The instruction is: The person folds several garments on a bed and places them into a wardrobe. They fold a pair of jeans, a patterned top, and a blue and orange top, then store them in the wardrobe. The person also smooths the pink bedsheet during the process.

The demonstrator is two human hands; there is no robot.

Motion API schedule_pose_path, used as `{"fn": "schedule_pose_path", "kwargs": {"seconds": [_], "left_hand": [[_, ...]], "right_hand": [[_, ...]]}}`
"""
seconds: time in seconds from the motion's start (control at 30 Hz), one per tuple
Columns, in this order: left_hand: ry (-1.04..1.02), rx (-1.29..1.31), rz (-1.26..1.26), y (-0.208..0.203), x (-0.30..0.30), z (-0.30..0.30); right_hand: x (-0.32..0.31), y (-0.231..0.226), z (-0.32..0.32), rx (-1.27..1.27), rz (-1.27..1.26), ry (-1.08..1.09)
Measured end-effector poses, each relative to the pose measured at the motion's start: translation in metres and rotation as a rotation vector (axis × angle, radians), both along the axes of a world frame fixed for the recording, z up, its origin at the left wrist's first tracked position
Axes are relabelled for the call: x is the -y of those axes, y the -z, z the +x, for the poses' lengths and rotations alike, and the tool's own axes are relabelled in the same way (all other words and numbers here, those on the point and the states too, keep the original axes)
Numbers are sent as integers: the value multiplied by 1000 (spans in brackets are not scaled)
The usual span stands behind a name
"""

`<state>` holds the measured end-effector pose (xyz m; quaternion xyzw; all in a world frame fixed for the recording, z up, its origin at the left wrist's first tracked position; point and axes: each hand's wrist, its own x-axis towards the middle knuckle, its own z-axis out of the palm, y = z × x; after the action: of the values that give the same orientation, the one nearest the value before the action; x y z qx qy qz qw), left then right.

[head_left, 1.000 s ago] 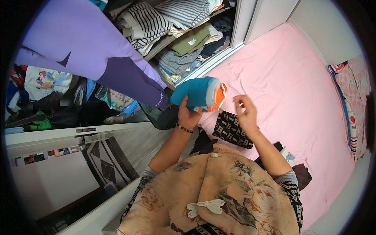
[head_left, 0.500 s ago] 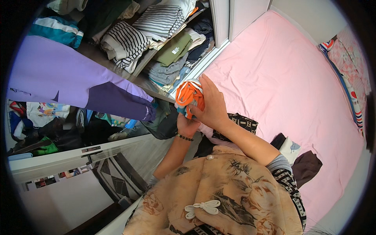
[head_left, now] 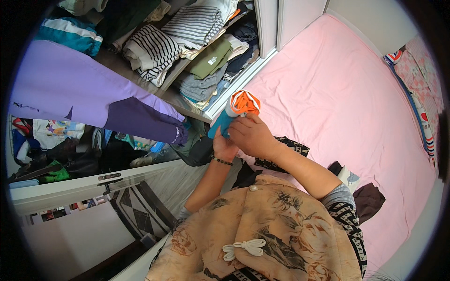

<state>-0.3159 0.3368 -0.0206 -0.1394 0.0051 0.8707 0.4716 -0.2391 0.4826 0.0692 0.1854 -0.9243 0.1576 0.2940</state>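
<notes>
A rolled-up garment (head_left: 222, 122), teal on the outside with white and orange at its coiled end, is held in front of my chest. My left hand (head_left: 224, 146), with a dark bead bracelet at the wrist, grips its lower end from below. My right hand (head_left: 249, 135) closes over the roll's near side, its fingers bent against the cloth. The orange end points up and away, toward the bed. Part of the roll is hidden behind my fingers.
An open wardrobe holds folded striped tops (head_left: 192, 25), an olive garment (head_left: 211, 58) and a hanging purple garment (head_left: 79, 89). At right is a bed with a pink sheet (head_left: 318, 79). A patterned black cloth (head_left: 290, 146) and a dark brown garment (head_left: 369, 202) lie on it.
The rolled garment has turned so its teal side shows and its orange end has shifted right. My right hand has moved down from the orange end to the side of the roll.
</notes>
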Motion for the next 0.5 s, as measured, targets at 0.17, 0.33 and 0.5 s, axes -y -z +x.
{"fn": "schedule_pose_path", "kwargs": {"seconds": [0.17,0.33,0.5], "left_hand": [[-22,-71,-134,5,0,-2],[0,-165,169,-1,-2,4],[-142,-143,-377,-14,0,8]], "right_hand": [[2,0,4,15,30,167],[1,1,0,303,28,319],[-22,6,6,200,53,470]]}}
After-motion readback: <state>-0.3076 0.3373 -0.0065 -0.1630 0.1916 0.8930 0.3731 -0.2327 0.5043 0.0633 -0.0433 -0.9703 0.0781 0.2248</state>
